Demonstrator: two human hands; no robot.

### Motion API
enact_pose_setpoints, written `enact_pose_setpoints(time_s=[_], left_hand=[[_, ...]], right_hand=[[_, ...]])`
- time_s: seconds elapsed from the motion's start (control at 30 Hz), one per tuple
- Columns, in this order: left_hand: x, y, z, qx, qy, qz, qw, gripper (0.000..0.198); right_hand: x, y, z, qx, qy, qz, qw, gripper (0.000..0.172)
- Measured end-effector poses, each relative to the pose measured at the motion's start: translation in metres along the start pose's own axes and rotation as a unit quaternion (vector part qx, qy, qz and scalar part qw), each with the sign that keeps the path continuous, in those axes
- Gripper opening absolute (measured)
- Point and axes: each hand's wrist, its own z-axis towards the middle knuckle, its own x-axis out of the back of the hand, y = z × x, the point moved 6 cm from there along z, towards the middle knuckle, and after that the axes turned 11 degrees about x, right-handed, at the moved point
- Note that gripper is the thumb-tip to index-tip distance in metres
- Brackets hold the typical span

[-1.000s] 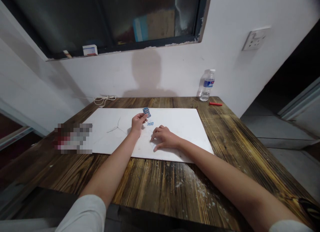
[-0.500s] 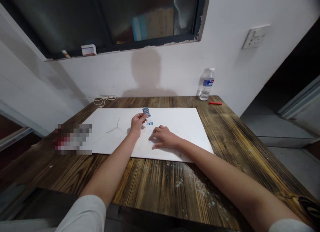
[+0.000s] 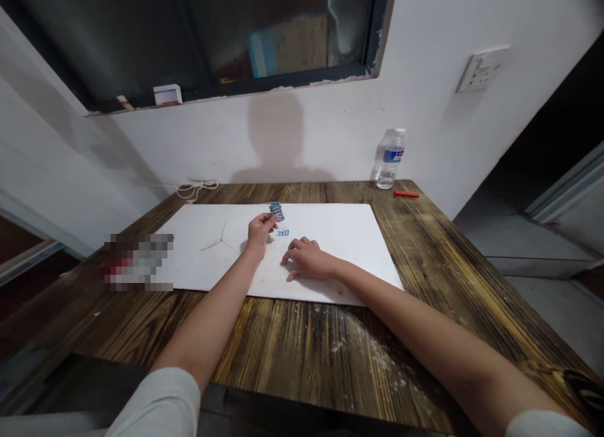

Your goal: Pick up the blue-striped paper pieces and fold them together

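My left hand [image 3: 259,232] is closed, with thumb and fingers pinching a small fan of blue-edged, card-like pieces [image 3: 276,210]. Their exact kind is too small to make out. Just below the fan, a short row of small blue-and-white pieces [image 3: 282,232] lies on the white board [image 3: 340,229]. Nearest to that row is my right hand [image 3: 306,258], palm down over the board with its fingers bent and apart and the thumb spread. It holds nothing that I can see.
The board lies on a dark wooden table [image 3: 283,342]. At the back right are a water bottle [image 3: 391,160] and a red stick-like object [image 3: 406,194]. A coiled white cable [image 3: 195,187] sits at the back left. Thin dark lines [image 3: 221,239] mark the board; a blurred patch [image 3: 139,262] covers its left end.
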Motion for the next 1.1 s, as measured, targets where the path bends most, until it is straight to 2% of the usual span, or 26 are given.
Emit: enact_pose_setpoints(time_s=[0.13,0.3,0.47,0.67,1.1], left_hand=[[-0.0012,0.0008,-0.0012,-0.001,-0.005,0.002,1.000,0.035],[-0.0023,0.0012,-0.0022,0.003,-0.008,0.005,1.000,0.037],[-0.0048,0.0030,-0.0040,-0.005,-0.017,0.019,1.000,0.037],[-0.0061,0.0037,-0.0045,-0.015,-0.022,0.030,0.999,0.037],[-0.0052,0.0020,-0.0028,-0.017,-0.024,0.026,0.999,0.038]], right_hand=[[-0.0014,-0.0030,0.0029,-0.040,-0.020,0.001,0.999,0.040],[-0.0015,-0.0052,0.0035,-0.056,-0.025,0.012,0.998,0.036],[0.0005,-0.0052,0.0036,-0.064,-0.031,0.010,0.997,0.041],[0.0021,-0.0027,0.0034,-0.093,-0.068,-0.006,0.993,0.047],[0.0022,-0.0075,0.0051,-0.104,-0.086,-0.033,0.990,0.040]])
